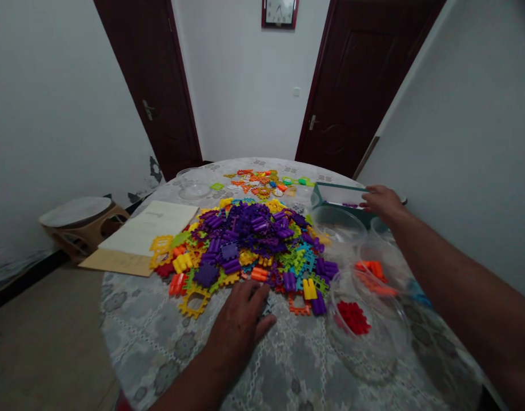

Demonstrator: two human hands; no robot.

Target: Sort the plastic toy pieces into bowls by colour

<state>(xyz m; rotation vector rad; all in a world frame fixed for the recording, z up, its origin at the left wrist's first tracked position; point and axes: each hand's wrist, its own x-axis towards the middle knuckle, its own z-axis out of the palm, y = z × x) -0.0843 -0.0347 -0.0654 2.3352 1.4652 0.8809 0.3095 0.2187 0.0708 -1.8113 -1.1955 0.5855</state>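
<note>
Two dark red doors and a wall clock face me beyond the round desk, which a grey floral cloth covers. Across its middle spreads a heap of interlocking plastic pieces, purple on top, with yellow, green, orange and blue around them. My left hand rests at the heap's near edge, fingers apart, the thumb pointing right. My right hand reaches far right, its fingers clamped on the rim of a green-edged box with some purple pieces inside. Clear plastic tubs stand on the right; red pieces lie in the nearest. Smaller colourful pieces lie beyond the heap, and a pale sheet lies left.
</note>
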